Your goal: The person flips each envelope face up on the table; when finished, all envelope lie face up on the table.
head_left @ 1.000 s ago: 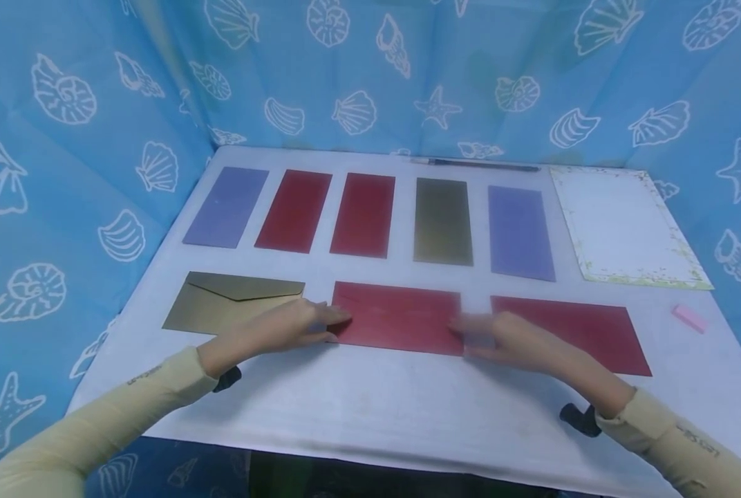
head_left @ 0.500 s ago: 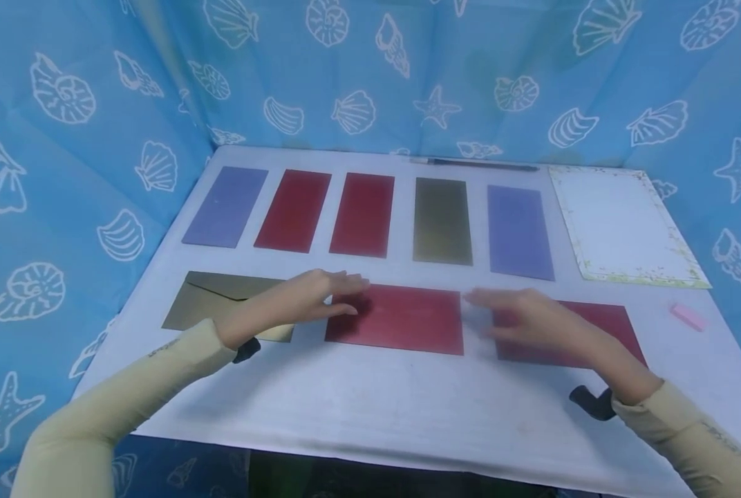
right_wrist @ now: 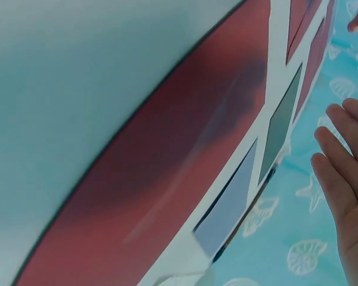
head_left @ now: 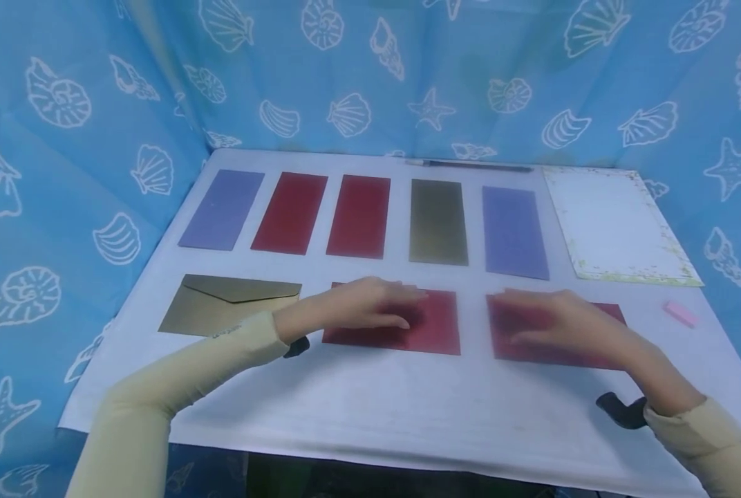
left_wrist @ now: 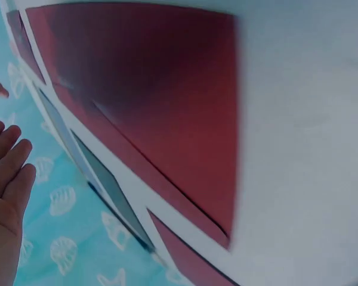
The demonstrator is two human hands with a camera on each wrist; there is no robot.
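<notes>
Over the middle red envelope (head_left: 439,325) in the front row, my left hand (head_left: 367,304) hovers with fingers extended, casting a shadow on the paper. The flap line of that envelope (left_wrist: 161,119) shows in the left wrist view. My right hand (head_left: 557,315), fingers also straight, is held above the right red envelope (head_left: 594,349), which lies flat beneath its shadow. To the left of the left hand lies a gold envelope (head_left: 221,308) with its pointed flap facing up, partly covered by the sleeve. Neither hand holds anything.
Behind, a row holds two purple envelopes (head_left: 221,209) (head_left: 516,232), two red envelopes (head_left: 289,212) (head_left: 358,216) and a gold envelope (head_left: 437,221). A brush-like stick (head_left: 476,165) lies at the back edge. Bordered paper (head_left: 619,225) and a pink eraser (head_left: 680,313) are at right.
Both hands have lifted from the middle red envelope's ends and shifted right, the left now over that envelope and the right over the right red one. The envelopes stay in place.
</notes>
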